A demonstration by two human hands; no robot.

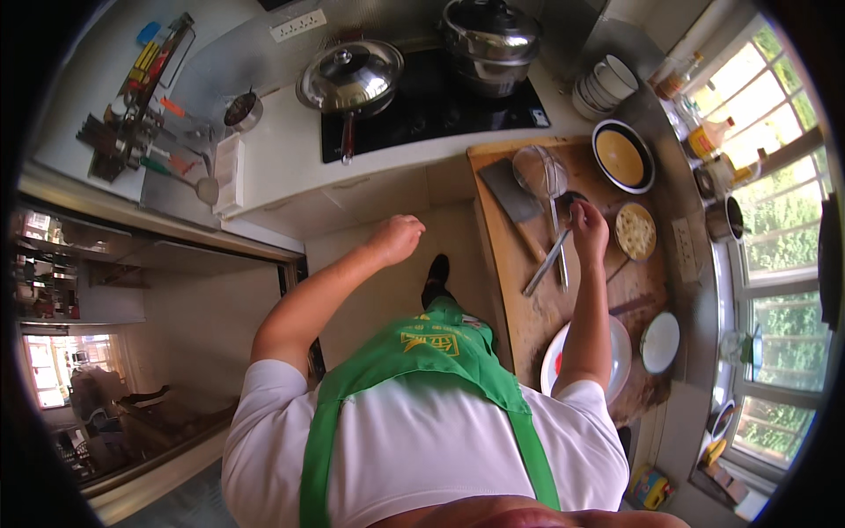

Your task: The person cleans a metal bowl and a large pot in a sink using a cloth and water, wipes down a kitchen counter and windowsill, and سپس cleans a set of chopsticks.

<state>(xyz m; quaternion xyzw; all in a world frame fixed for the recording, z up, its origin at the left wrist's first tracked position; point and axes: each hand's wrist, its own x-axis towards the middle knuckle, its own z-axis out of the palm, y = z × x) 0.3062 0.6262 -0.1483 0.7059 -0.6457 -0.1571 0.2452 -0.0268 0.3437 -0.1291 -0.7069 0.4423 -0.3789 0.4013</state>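
My left hand [398,239] is above the floor in front of the counter, its fingers curled and nothing visible in them. Over the wooden worktop [521,317], my right hand [587,223] pinches a metal utensil [549,264], whose far end partly hides behind the fingers. A wire-mesh strainer [540,173] lies just left of that hand, beside a cleaver [511,191] with a wooden handle. To the hand's right is a bowl of pale, lumpy food [636,231]; farther back, a dark-rimmed bowl holds a smooth yellowish mixture [619,157]. My right forearm partly covers a large white basin [617,360].
A lidded pan [353,76] and a stacked steamer pot [492,49] stand on the black cooktop [422,112]. Stacked bowls [597,89] are at the back corner. A small white bowl [660,343] sits at the worktop's right; bottles [709,138] line the windowsill.
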